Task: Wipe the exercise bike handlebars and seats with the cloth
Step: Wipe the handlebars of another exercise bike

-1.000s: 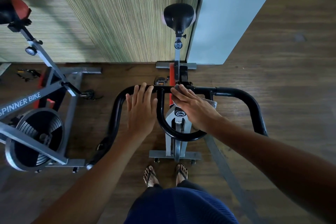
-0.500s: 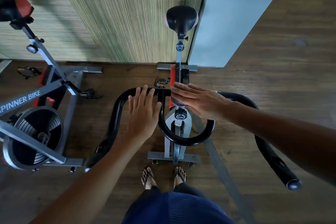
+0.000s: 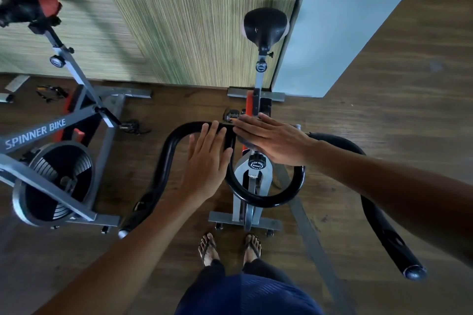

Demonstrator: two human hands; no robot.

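Right hand (image 3: 273, 140) presses the soft, limp cloth (image 3: 296, 126), fingers (image 3: 247, 124) straight, onto the handlebars' (image 3: 166, 156) centre; left hand (image 3: 204, 163) lies flat alongside, gripping nothing. Stiff, probably slick tube: best wrap the cloth around it.

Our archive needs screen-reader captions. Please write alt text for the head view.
Seen from above, a person's right hand presses a cloth on the middle of an exercise bike's black handlebar; the left hand rests flat beside it. A second bike stands to the left.
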